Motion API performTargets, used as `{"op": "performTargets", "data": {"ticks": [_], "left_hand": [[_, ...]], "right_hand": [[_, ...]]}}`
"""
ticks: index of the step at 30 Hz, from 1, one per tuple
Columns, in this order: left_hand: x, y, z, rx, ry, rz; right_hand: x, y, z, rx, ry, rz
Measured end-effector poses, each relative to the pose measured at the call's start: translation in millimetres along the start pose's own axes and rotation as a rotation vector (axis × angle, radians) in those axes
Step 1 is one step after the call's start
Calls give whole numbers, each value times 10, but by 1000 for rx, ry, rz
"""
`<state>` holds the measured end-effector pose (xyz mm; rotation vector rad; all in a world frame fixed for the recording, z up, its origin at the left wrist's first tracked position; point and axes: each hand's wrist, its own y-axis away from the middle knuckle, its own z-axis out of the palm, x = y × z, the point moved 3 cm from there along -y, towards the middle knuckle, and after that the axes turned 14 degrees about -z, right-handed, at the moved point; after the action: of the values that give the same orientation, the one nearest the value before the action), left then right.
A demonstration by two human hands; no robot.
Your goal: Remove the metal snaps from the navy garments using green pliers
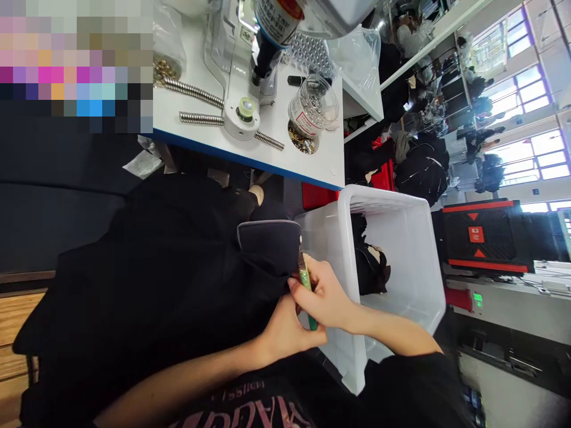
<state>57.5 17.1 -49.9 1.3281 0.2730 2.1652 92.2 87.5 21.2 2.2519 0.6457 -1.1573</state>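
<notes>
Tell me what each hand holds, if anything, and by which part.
Right hand: green-handled tool, grip around its handle. Left hand: beside the black cloth; its fingertips are hidden, so any hold cannot be told.

black T-shirt (pixel 348 410) | pink printed lettering (pixel 285 414) | short black sleeve (pixel 408 386)

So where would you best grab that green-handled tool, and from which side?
Probably by its green handle, from the person's own side: that end points back toward the printed shirt, while the narrow metal end points away. The right hand grips it there.
</notes>
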Motion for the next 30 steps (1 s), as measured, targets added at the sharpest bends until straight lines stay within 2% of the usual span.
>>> {"op": "performTargets", "data": {"ticks": [5, 8, 11, 14, 15, 16, 17, 18, 19, 20, 22, 23, 24, 25, 28, 29, 30], "left_hand": [[-41, -5, 31, -18, 15, -27], [7, -10, -6, -27, -89, -27], [190, 130, -154, -148, -385, -30], [510, 412, -432, -256, -698, 126], [652, 491, -549, -223, -710, 259], [808, 545, -686, -98, -672, 425], [949, 568, -827, 78, -635, 573], [1055, 549, -942, 217, -635, 669], [1124, 489, -1013, 256, -677, 731], [1153, 384, -1056, 220, -727, 705], [1124, 148, -1077, 34, -763, 562], [1088, 56, -1079, 0, -751, 491], [1054, -1, -1082, 34, -722, 454], [1027, -16, -1090, 146, -693, 457], [943, 183, -1077, 654, -629, 589], [900, 278, -1026, 714, -627, 624], [846, 351, -953, 696, -640, 615]], "right_hand": [[-20, 7, 26, 9, -25, -42], [-25, 10, 5, 19, -14, -46], [-7, 26, -67, -6, 53, 16], [-2, 63, -174, -15, 259, 21], [-7, 79, -202, -12, 327, 13], [-14, 98, -220, -11, 372, 13], [-21, 117, -225, -23, 387, 25], [-29, 136, -219, -47, 374, 42], [-41, 153, -208, -75, 347, 56], [-54, 168, -198, -101, 313, 69], [-80, 194, -196, -138, 228, 72], [-87, 207, -203, -157, 165, 66], [-83, 221, -215, -175, 85, 64], [-70, 236, -230, -186, -1, 65], [34, 276, -279, -128, -165, 96], [81, 283, -288, -75, -172, 106], [125, 287, -288, -21, -171, 113]]}}
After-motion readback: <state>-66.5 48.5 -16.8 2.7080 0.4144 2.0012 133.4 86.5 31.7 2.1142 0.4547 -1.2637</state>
